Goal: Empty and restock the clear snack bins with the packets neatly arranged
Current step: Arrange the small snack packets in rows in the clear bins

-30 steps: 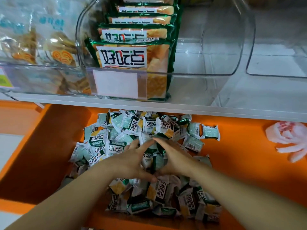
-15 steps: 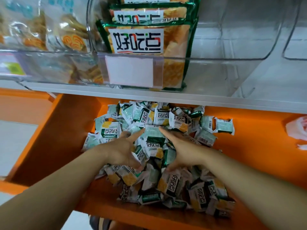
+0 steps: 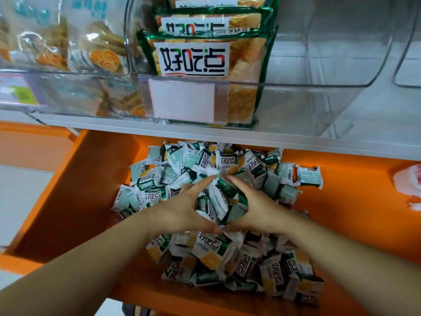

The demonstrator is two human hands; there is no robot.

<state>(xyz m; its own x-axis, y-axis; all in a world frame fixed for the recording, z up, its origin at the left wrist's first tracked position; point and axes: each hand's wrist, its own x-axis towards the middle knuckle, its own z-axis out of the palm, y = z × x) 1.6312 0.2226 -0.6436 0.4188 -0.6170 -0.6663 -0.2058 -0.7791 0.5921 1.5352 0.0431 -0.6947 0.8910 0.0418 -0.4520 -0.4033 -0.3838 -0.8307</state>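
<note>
The hands now stand closer together. Left hand point(image 3: 180, 213) and right hand point(image 3: 259, 210) cup a packet bunch point(image 3: 218, 201) atop the pile point(image 3: 227, 249), fingers point(image 3: 205, 181) grasping it; clear bin point(image 3: 319, 65) at 12 o'clock.

On my feed an orange shelf point(image 3: 341, 224) fills the middle, with a sloped orange side wall point(image 3: 68, 197) on the left that reads darker than the shelf floor. Across its far edge runs the pale grey front lip of an upper shelf point(image 3: 319, 144) — it spans the full width, dropping slightly toward the right. Left of the side wall I see a light grey floor point(image 3: 20, 201), and farther off an orange panel point(image 3: 34, 147). A crumpled white-and-pink thing point(image 3: 407, 185) lies at the far right edge — I can't tell what it is. The light is soft and even.
</note>
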